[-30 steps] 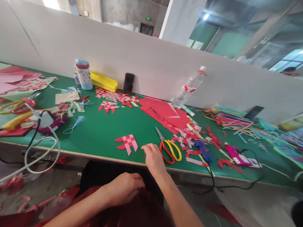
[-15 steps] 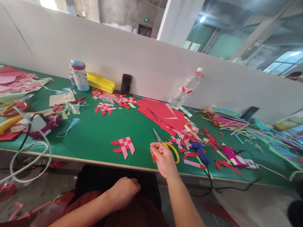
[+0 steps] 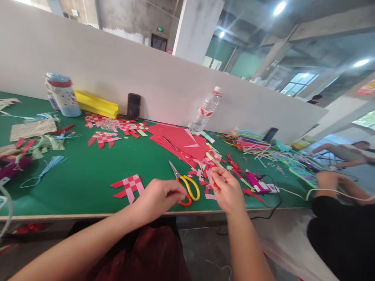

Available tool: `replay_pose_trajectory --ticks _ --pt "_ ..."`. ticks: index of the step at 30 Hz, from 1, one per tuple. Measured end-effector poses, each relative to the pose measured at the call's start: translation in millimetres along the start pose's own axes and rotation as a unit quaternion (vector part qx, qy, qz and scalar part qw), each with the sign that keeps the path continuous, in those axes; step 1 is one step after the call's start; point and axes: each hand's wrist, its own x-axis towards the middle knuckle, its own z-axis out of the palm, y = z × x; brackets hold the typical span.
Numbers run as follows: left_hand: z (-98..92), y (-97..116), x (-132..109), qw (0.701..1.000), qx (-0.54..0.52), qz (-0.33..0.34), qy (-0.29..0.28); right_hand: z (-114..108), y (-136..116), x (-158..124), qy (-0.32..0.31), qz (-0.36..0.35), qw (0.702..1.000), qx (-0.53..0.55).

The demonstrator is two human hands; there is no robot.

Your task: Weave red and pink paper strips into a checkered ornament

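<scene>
My right hand (image 3: 227, 192) is closed over the scrap pile, with small red paper scraps (image 3: 216, 184) showing at its fingers. My left hand (image 3: 161, 198) is above the table's front edge, fingers curled together, and nothing shows in them. Between the hands lie open-bladed scissors (image 3: 187, 186) with yellow and red handles; the left fingertips are close to the red loop. A woven red and pink paper fish (image 3: 129, 186) lies left of my left hand, which partly covers its edge. Red and pink paper strips (image 3: 202, 171) are spread beside my right hand.
Red paper sheets (image 3: 178, 142) with a pen lie at the back, by a plastic bottle (image 3: 205, 111). Further left stand a phone (image 3: 134, 106) and a thermos (image 3: 65, 95). Rightward are a magenta device (image 3: 258, 182) with cables, coloured pipe cleaners (image 3: 249, 142) and another person's arm (image 3: 328, 185).
My left hand has risen from my lap to beside the scissors. My right hand has moved right, away from the scissors to the paper scraps. The view has turned right.
</scene>
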Motion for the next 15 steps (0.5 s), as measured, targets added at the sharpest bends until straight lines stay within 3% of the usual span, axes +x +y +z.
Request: replay_pose_trajectory --ticks 2,5,9,15 --pt "14.9 9 34 0.975 -0.203 -0.095 0.002 6 1 -3 0.014 -0.011 1.0 0.013" --pt "41.9 17 74 0.95 -0.288 -0.116 -0.015 19 9 2 0.051 -0.031 0.997 0.045" --pt "67.5 16 103 0.935 -0.336 -0.109 0.032 30 18 20 0.072 -0.014 0.994 0.077" --pt "76.7 1 132 0.932 -0.325 -0.11 0.119 35 30 38 0.083 -0.013 0.993 0.083"
